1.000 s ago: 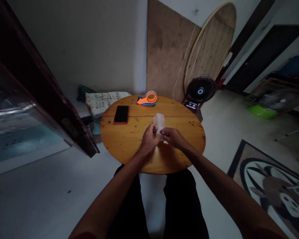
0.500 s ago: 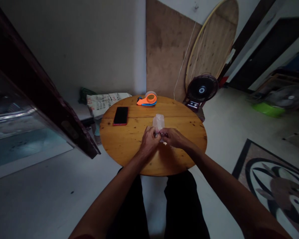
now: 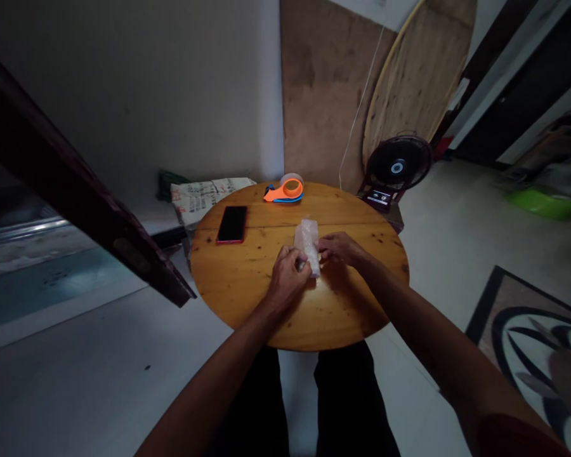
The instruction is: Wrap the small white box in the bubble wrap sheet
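A pale, translucent piece of bubble wrap (image 3: 309,236) lies on the round wooden table (image 3: 238,285), its length running away from me. My left hand (image 3: 288,273) has its fingers closed on the lower left edge of the wrap. At the right edge, my right hand (image 3: 337,247) is curled with its fingertips against the wrap. Anything folded inside the wrap is hidden. Behind it stands an orange and blue tape dispenser (image 3: 284,192) with a roll of clear tape. A phone with a red edge (image 3: 232,224) lies at the table's left, its screen dark.
A dark fan (image 3: 397,168) stands beyond the table's right edge. Left of the table, a printed sack (image 3: 204,197) lies by the wall. A dark wooden frame (image 3: 124,235) juts in from the left. A round wooden board (image 3: 416,82) leans at the back.
My right hand has moved right, apart from my left hand, which stays low on the wrap. More of the bubble wrap shows between them. The camera view has shifted slightly.
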Demonstrator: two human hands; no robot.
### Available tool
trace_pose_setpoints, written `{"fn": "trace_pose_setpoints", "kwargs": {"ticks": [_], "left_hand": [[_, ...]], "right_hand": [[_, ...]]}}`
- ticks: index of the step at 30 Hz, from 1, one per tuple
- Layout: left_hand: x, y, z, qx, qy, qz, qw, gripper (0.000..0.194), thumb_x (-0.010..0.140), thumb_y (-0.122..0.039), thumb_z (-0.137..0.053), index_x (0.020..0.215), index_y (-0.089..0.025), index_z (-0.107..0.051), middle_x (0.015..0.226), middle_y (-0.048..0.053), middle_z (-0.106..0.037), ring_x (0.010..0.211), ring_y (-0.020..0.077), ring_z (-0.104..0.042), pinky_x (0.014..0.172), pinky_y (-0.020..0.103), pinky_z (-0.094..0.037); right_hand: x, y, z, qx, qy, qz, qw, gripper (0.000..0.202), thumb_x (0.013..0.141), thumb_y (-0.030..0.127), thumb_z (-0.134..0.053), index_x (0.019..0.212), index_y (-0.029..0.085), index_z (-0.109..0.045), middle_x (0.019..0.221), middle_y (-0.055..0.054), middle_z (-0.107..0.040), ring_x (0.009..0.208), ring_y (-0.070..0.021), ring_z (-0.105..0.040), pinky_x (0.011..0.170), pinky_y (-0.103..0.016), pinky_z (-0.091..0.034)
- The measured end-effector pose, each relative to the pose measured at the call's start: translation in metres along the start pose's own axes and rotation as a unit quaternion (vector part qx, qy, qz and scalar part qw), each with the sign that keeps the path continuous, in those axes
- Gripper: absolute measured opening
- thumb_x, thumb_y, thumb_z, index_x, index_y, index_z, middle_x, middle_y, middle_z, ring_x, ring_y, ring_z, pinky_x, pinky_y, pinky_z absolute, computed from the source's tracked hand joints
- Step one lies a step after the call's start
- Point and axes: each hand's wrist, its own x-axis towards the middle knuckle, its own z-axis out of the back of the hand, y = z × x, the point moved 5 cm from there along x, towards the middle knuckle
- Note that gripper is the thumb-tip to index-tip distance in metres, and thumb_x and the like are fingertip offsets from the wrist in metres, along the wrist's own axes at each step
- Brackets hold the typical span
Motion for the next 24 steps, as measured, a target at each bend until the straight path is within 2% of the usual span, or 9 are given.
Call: {"fn": "trace_pose_setpoints", "kwargs": {"ticks": [6,11,14,17,20,24], "left_hand": [[-0.001,0.000,-0.001,0.006,0.001,-0.018,1.000,0.006,0.077,-0.014,-0.056,0.080,-0.019,-0.058,0.087,0.002,-0.053,0.079,0.0136,-0.055,0.075,0.026,-0.049],[-0.002,-0.001,0.000,0.034,0.003,-0.017,0.999,0.009,0.078,-0.014,-0.057,0.084,-0.019,-0.059,0.090,0.003,-0.056,0.087,0.0168,-0.056,0.081,0.030,-0.048],[-0.002,-0.005,0.002,0.089,-0.006,-0.047,0.995,0.024,0.078,-0.015,-0.059,0.102,-0.019,-0.063,0.111,0.008,-0.060,0.108,0.0232,-0.054,0.095,0.038,-0.045],[-0.003,-0.012,0.000,0.124,0.020,-0.092,0.988,0.038,0.081,-0.015,-0.057,0.118,-0.021,-0.062,0.135,0.008,-0.055,0.122,0.0264,-0.047,0.103,0.042,-0.039],[-0.002,-0.012,-0.003,0.127,0.054,-0.095,0.986,0.036,0.084,-0.015,-0.053,0.118,-0.021,-0.063,0.127,0.005,-0.063,0.115,0.0250,-0.051,0.101,0.041,-0.041],[-0.001,-0.010,-0.004,0.111,0.057,-0.092,0.988,0.031,0.083,-0.013,-0.053,0.109,-0.020,-0.067,0.113,0.004,-0.069,0.105,0.0233,-0.054,0.098,0.039,-0.043]], "right_hand": [[0.028,-0.002,-0.008,-0.044,0.034,0.001,0.998,0.028,0.070,0.040,-0.072,0.059,0.016,-0.059,0.043,0.005,-0.051,0.035,-0.0055,-0.038,0.032,-0.018,-0.024],[0.040,-0.004,-0.016,-0.033,0.032,-0.004,0.999,0.028,0.064,0.037,-0.075,0.061,0.017,-0.057,0.041,0.006,-0.048,0.035,-0.0055,-0.037,0.034,-0.019,-0.021],[0.042,-0.002,-0.022,-0.002,0.028,0.004,1.000,0.025,0.059,0.033,-0.076,0.061,0.018,-0.056,0.041,0.008,-0.044,0.037,-0.0052,-0.035,0.036,-0.019,-0.021],[0.042,0.001,-0.027,0.032,0.042,0.043,0.998,0.024,0.056,0.032,-0.075,0.059,0.017,-0.056,0.044,0.008,-0.045,0.040,-0.0053,-0.036,0.039,-0.020,-0.025],[0.045,0.000,-0.027,0.029,0.028,0.060,0.997,0.022,0.055,0.031,-0.073,0.060,0.016,-0.058,0.048,0.007,-0.049,0.044,-0.0062,-0.040,0.043,-0.020,-0.030],[0.048,-0.002,-0.024,-0.007,-0.005,0.074,0.997,0.018,0.057,0.030,-0.070,0.067,0.016,-0.064,0.055,0.005,-0.057,0.050,-0.0095,-0.049,0.048,-0.020,-0.038]]}}
